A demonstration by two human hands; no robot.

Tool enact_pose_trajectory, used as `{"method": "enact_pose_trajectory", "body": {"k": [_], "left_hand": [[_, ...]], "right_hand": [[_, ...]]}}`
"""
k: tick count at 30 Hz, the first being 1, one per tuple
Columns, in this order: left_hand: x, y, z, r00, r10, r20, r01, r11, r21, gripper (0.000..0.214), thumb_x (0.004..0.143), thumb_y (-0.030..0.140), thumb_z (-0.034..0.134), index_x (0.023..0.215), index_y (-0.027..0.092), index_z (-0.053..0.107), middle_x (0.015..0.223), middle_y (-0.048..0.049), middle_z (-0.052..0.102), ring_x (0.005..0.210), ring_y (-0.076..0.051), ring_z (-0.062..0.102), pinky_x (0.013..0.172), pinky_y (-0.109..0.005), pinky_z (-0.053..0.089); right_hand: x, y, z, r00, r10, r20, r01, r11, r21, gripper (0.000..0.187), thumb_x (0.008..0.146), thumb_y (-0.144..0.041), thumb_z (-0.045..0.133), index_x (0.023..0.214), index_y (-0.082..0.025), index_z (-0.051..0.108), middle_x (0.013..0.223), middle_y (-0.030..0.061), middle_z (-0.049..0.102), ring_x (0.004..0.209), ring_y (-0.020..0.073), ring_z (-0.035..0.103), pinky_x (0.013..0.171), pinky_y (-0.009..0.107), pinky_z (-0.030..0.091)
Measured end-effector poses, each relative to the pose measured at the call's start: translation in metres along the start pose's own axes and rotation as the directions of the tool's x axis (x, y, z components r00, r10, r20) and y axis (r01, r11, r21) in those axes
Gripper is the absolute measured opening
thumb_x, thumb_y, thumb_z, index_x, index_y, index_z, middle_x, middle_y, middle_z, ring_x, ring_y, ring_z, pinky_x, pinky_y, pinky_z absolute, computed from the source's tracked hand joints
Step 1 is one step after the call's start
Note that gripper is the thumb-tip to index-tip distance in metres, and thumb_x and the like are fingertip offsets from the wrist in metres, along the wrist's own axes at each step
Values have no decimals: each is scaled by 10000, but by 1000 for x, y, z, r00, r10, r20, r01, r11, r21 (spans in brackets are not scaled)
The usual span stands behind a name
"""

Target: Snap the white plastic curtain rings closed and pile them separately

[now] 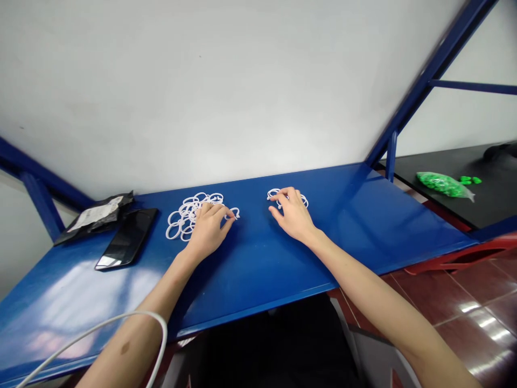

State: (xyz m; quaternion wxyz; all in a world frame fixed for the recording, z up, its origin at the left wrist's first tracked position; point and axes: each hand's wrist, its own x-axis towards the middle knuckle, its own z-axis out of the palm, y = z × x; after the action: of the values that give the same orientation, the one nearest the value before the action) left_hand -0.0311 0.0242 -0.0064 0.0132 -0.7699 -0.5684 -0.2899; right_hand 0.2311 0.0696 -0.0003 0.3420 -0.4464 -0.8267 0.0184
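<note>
A loose pile of white plastic rings, each with a small nub like a curtain ring, lies on the blue table. My left hand rests over the right side of this pile and covers part of it. Its thumb and index finger are closed on one white ring at the pile's right edge. Farther right, my right hand is above a smaller group of white rings. Its thumb and fingers are apart, and nothing shows between them. The hand hides the middle of that group.
A black phone and a black plastic package with a white label lie at the left. A white cable loops over my left forearm. Blue frame bars flank the table. Green pieces in a clear bag sit on a black table at right.
</note>
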Motion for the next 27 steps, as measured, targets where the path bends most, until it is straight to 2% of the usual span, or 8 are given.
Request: {"method": "enact_pose_trajectory", "body": {"k": [3,6,8,11,14,18,22,27], "left_hand": [[-2,21,-7,988,-113,106,142,931,-336,110,956,311,544,965,222,609,926,-46,700,906,-229,609,836,-386,461],[-5,38,-11,956,-125,265,267,747,-608,174,983,388,509,994,220,554,861,-15,682,809,-177,627,742,-317,466],[-8,45,-10,946,-103,307,295,665,-686,193,982,408,522,992,216,543,829,-1,661,780,-157,612,723,-292,467],[-10,48,-5,944,-106,314,308,628,-715,185,981,399,537,1011,217,541,832,4,657,780,-145,610,725,-279,479],[-12,48,-1,950,-132,283,298,655,-694,174,979,385,542,1029,219,558,883,-9,681,817,-155,645,738,-283,500],[-13,49,1,978,-122,169,199,789,-581,146,975,349,548,989,219,611,923,-19,722,801,-163,675,742,-289,514],[-18,48,7,999,-19,37,33,896,-442,109,984,254,518,924,220,603,866,-4,723,748,-154,671,711,-270,509],[-25,43,16,991,108,-79,-128,938,-322,128,998,203,489,914,223,584,897,-17,715,810,-161,680,737,-268,520]], "right_hand": [[-4,-13,2,992,-105,68,90,977,194,243,968,-249,609,1205,-207,640,1234,122,597,1190,279,576,1038,484,510],[-8,-24,2,978,-188,94,144,926,349,242,986,-257,596,1224,-236,625,1311,98,619,1252,254,574,1084,481,478],[-9,-30,1,973,-206,108,147,904,402,200,1005,-263,573,1191,-233,640,1267,83,664,1210,238,601,1054,452,490],[-10,-35,-2,971,-188,145,112,902,418,149,1027,-282,550,1087,-219,670,1097,61,730,1057,218,644,951,397,514],[-11,-35,-4,969,-168,180,83,910,407,143,1030,-285,552,1037,-210,674,1034,45,743,974,203,638,889,365,507],[-12,-37,-4,964,-186,190,102,918,382,136,1032,-265,548,1034,-193,663,1017,47,742,946,199,617,847,342,501],[-17,-41,-2,951,-263,159,208,931,299,195,1055,-262,488,1019,-179,661,970,70,728,899,207,593,798,337,494],[-22,-42,0,921,-346,178,308,928,211,264,1075,-261,421,998,-170,656,923,81,707,859,211,569,788,345,484]]}}
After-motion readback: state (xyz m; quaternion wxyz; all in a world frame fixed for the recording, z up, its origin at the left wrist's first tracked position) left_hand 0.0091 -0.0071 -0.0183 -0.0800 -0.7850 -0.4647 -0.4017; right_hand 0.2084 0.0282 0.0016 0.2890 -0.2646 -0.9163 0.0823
